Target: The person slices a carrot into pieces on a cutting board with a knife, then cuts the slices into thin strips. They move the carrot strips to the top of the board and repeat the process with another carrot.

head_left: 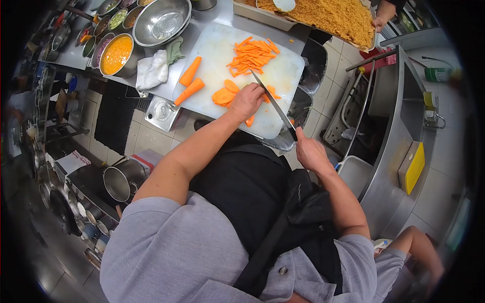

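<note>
We judge the slicing is midway: our left hand [246, 101] curls over carrot slices [225, 95] on the cutting board [212, 50], and our right hand [309, 151] is clenched around the knife [275, 106]. The next cut calls for tucked fingertips, and 2 carrot chunks [190, 71] lie uncut.

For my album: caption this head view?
Left hand steadies orange carrot slices on a white cutting board; right hand grips a long steel knife.

Commercial kitchen: steel counters, metal bowls [161, 22], stockpot [121, 181], big tray of fried noodles [336, 17].
</note>
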Demonstrator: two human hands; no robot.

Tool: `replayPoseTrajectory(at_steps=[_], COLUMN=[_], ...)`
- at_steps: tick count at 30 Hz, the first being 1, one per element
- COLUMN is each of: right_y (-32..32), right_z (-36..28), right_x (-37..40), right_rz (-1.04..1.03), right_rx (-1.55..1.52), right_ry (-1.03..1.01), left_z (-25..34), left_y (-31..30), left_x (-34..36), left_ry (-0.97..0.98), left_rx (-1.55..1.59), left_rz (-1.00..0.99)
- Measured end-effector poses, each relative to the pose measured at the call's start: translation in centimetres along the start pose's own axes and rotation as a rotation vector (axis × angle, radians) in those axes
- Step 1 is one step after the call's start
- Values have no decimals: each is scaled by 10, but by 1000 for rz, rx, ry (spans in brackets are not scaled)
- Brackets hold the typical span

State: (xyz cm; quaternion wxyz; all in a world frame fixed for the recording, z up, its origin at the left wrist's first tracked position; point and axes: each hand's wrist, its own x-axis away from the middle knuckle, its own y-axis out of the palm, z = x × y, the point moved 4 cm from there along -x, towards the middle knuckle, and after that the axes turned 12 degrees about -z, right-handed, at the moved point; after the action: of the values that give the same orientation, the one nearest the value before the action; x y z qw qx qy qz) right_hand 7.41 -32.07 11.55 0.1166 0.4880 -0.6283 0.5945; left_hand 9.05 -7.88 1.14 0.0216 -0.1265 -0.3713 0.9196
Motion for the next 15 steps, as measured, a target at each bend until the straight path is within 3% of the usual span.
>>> replayPoseTrajectory(at_steps=[7, 15], right_y=[16, -6], right_z=[1, -3], right_x=[-37, -2], right_rz=[55, 77], right_rx=[-37, -54], right_ry=[-20, -27], left_z=[-2, -5], left_y=[-2, -1], left_x=[0, 1], left_ry=[-24, -8], left_rx=[21, 1], left_rz=[12, 42])
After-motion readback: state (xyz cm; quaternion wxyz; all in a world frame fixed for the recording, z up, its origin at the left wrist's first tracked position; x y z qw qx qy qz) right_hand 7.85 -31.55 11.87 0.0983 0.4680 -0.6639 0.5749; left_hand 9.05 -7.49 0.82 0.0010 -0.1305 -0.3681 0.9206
